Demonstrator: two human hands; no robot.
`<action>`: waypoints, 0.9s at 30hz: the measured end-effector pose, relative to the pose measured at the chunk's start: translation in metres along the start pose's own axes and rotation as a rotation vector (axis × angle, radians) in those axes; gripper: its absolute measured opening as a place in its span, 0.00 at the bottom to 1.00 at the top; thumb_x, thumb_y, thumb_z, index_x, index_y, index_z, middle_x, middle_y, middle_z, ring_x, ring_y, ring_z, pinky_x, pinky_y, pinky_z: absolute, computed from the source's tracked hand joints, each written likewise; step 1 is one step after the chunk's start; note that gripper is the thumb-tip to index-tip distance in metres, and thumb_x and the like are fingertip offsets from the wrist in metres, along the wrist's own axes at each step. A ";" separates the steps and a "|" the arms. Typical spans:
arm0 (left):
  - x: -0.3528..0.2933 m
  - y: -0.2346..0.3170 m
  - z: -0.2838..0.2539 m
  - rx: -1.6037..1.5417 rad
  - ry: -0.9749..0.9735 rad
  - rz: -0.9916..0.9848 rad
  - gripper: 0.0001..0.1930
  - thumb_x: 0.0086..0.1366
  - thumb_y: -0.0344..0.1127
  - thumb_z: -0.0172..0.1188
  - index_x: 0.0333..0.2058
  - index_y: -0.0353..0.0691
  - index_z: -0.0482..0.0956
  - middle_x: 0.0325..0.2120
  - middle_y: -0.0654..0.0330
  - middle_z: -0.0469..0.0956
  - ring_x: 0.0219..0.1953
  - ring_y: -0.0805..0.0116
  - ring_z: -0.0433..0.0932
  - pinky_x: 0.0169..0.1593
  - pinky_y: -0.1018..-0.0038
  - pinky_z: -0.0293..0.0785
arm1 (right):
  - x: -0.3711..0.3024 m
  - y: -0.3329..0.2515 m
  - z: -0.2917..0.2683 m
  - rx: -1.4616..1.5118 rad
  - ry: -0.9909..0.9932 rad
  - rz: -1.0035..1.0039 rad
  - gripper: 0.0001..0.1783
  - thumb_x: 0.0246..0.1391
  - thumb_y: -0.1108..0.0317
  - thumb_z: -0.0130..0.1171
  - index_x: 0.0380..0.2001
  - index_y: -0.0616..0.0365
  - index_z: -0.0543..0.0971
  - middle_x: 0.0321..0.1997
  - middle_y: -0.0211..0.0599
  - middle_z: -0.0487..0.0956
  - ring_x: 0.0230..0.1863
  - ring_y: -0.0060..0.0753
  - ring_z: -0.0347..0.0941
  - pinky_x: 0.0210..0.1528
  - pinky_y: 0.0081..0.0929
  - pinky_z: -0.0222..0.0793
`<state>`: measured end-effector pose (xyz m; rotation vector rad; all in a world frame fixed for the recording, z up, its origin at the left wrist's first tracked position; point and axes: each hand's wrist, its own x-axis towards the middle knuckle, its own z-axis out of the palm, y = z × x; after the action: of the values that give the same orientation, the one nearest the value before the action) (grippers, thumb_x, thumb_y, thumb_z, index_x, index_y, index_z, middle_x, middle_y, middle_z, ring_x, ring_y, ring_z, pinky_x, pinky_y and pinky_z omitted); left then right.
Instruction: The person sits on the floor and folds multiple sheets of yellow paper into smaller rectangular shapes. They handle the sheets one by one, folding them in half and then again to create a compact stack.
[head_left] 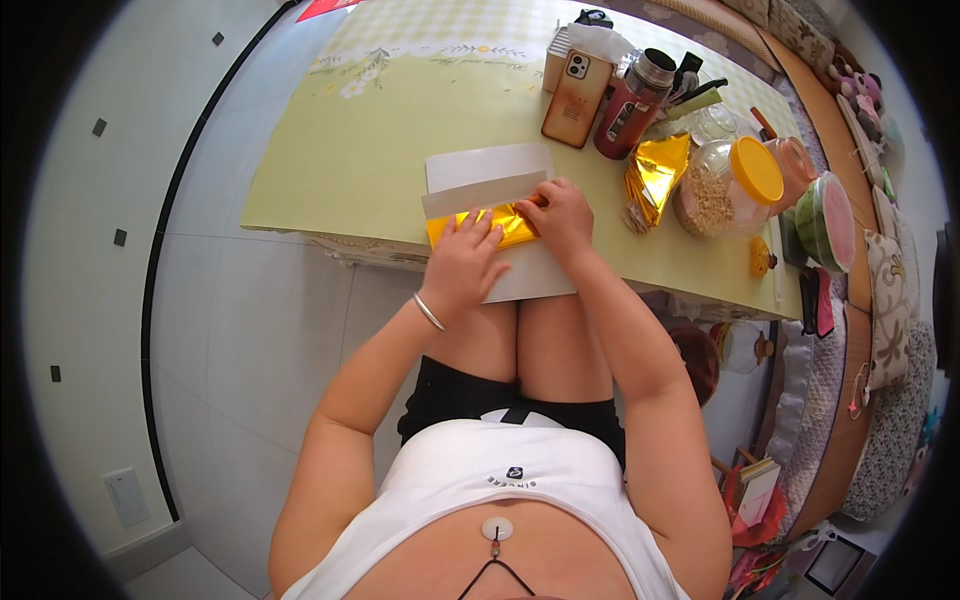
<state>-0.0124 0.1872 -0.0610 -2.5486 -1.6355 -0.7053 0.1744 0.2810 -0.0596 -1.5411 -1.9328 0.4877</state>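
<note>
A strip of shiny gold foil paper (512,231) lies near the table's front edge, over a white sheet (535,275) whose near part reaches past that edge above my thighs. My left hand (462,262), with a silver bangle at its wrist, rests on the foil's left part with its fingers spread. At the foil's right end, my right hand (563,218) has its thumb and fingers pinched on the edge. A grey-white paper strip (480,193) runs along the foil's far side, with a white sheet (490,166) behind it. The right fingertips are partly hidden.
Right of my hands lies a stack of folded gold foil (656,175). Beside it are a yellow-lidded jar (712,195), a cut watermelon (826,222) and a small yellow figure (762,258). Behind stand a phone (577,100) and a red thermos (633,105) on the green-clothed table (340,180).
</note>
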 end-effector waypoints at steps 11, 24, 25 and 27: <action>-0.007 0.022 0.016 0.118 -0.100 -0.104 0.45 0.59 0.64 0.59 0.65 0.36 0.63 0.68 0.44 0.58 0.70 0.46 0.56 0.68 0.41 0.48 | 0.002 0.004 0.006 -0.081 0.082 -0.063 0.17 0.44 0.52 0.72 0.26 0.52 0.81 0.31 0.32 0.77 0.36 0.41 0.75 0.35 0.38 0.72; -0.033 -0.007 0.000 0.019 -0.249 -0.096 0.53 0.58 0.67 0.57 0.71 0.38 0.50 0.73 0.49 0.42 0.76 0.54 0.39 0.73 0.48 0.28 | -0.046 0.024 -0.021 -0.361 -0.372 -0.488 0.39 0.62 0.50 0.53 0.71 0.57 0.57 0.77 0.39 0.53 0.78 0.37 0.43 0.76 0.42 0.40; -0.037 -0.015 -0.003 0.037 -0.252 -0.098 0.52 0.59 0.68 0.55 0.71 0.37 0.50 0.74 0.49 0.41 0.76 0.56 0.38 0.73 0.49 0.26 | -0.044 0.030 -0.029 -0.334 -0.379 -0.500 0.38 0.62 0.53 0.53 0.70 0.57 0.58 0.77 0.38 0.53 0.78 0.37 0.45 0.76 0.44 0.41; -0.041 -0.024 -0.002 0.114 -0.251 -0.089 0.49 0.62 0.63 0.54 0.71 0.36 0.49 0.74 0.50 0.41 0.76 0.57 0.38 0.73 0.49 0.26 | -0.041 0.034 -0.035 -0.412 -0.417 -0.513 0.36 0.62 0.57 0.52 0.70 0.57 0.59 0.77 0.38 0.54 0.77 0.37 0.46 0.75 0.48 0.43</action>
<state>-0.0479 0.1626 -0.0798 -2.5824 -1.8118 -0.2946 0.2281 0.2466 -0.0637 -1.1481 -2.7795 0.1989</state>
